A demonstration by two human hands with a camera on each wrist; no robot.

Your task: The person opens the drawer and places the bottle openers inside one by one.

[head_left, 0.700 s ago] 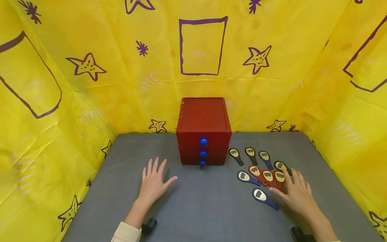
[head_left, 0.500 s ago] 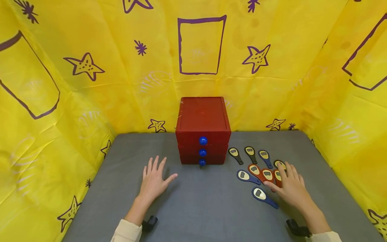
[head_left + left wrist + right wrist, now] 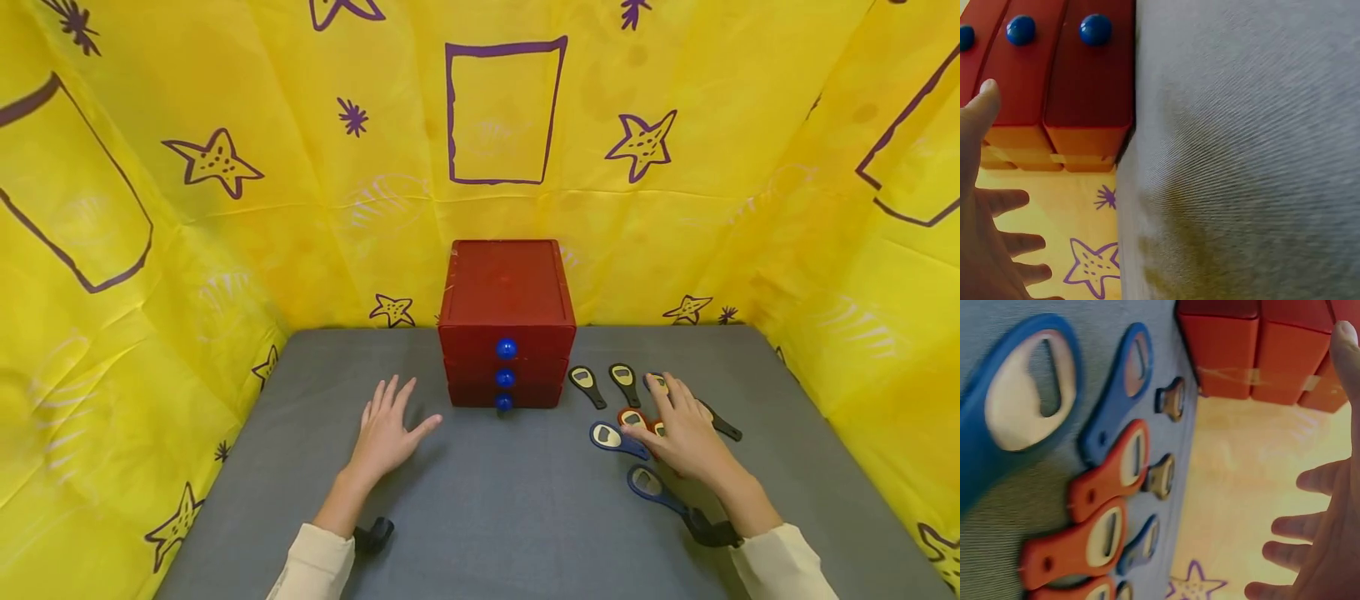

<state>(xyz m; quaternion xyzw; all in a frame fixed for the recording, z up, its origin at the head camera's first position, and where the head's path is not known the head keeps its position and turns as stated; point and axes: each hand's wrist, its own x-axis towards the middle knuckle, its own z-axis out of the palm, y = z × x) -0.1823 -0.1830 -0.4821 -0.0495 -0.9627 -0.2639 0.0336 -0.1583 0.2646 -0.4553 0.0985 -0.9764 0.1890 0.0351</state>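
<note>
Several bottle openers lie on the right of the grey table. My right hand, fingers spread and holding nothing, hovers over them. It partly covers a red bottle opener and others; in the right wrist view several red ones overlap. A blue bottle opener lies nearest me, another blue one left of the hand. Two black bottle openers lie farther back, and a third shows beyond the hand's right side. My left hand is spread above the table, holding nothing, front-left of the red drawer box.
The drawer box stands at the back middle, its three drawers pushed in, each with a round blue knob. Yellow patterned cloth walls the table at the back and both sides. A black wrist mount hangs under my right wrist.
My right hand has moved left across the bottle openers, uncovering the black one at the right and covering red ones. The left hand has barely moved.
</note>
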